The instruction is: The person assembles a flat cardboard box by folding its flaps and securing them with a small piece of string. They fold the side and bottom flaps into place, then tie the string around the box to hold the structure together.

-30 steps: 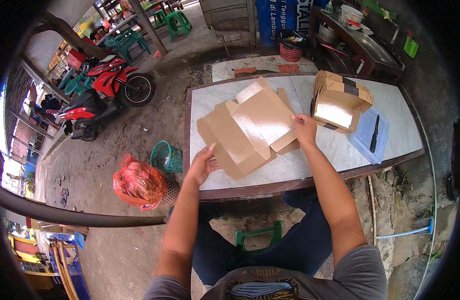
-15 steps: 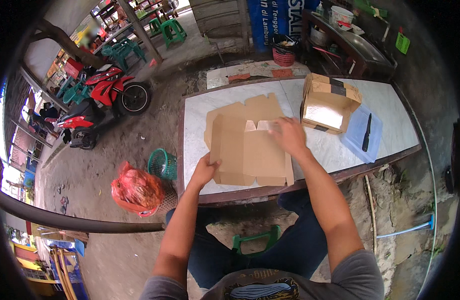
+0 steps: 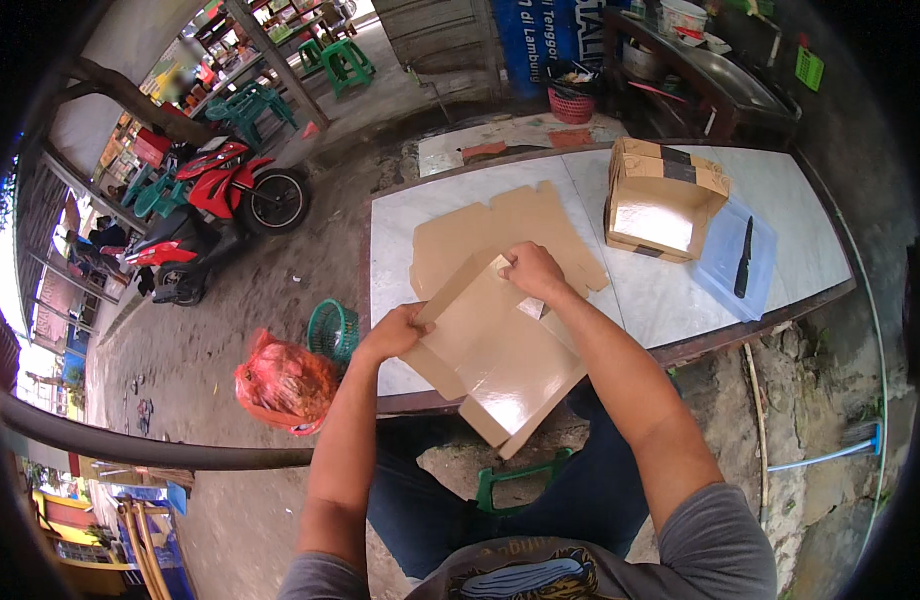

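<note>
The carton [image 3: 505, 345] has swung round since half a second ago: it now lies askew across the near edge of the tabletop [image 3: 780, 185], one corner jutting past that edge toward the person's lap. The right hand [image 3: 535, 272], then flat over the card with nothing in its grip, is now pinched on the carton's far corner, beside a small flap. The left hand [image 3: 395, 333] has its grip closed on the left side, thumb over the card. Between them a narrow wall stands raised while other panels splay outward, so the carton looks only partly folded. A flat brown sheet [image 3: 510, 232] lies behind it, toward the tabletop's far edge; near the right end sit a box [image 3: 668, 195] and a blue tub [image 3: 715, 280] bearing a knife [image 3: 746, 262].
</note>
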Tool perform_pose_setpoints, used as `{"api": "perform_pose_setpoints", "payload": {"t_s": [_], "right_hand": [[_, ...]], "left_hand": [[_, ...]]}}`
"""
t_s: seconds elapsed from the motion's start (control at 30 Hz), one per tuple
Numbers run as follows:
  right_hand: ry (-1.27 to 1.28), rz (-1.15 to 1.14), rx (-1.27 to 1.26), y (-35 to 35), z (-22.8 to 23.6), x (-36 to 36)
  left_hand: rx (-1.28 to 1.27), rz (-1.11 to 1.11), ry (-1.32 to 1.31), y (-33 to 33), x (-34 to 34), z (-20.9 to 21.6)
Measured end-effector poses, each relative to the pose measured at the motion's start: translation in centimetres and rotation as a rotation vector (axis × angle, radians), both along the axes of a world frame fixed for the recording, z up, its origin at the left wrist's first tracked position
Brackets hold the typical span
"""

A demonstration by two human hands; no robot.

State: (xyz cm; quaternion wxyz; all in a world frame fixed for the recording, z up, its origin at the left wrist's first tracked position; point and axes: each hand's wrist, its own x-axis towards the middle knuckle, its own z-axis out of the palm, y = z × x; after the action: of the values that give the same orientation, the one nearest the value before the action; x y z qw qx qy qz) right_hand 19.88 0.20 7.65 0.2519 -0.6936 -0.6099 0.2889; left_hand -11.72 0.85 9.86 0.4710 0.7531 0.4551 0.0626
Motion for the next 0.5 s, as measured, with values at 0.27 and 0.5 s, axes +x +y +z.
{"api": "perform_pose_setpoints", "payload": {"t_s": [0.27,0.5], "right_hand": [[0.178,-0.089,0.076,-1.0,-0.9,1.4],[0.262,-0.280,0.201,-0.3,-3.2,1.0]], "left_hand": [[0.384,-0.048,-0.241,2.9,9.1,2.6],[0.477,-0.037,0.081,6.5,14.8,2.0]]}}
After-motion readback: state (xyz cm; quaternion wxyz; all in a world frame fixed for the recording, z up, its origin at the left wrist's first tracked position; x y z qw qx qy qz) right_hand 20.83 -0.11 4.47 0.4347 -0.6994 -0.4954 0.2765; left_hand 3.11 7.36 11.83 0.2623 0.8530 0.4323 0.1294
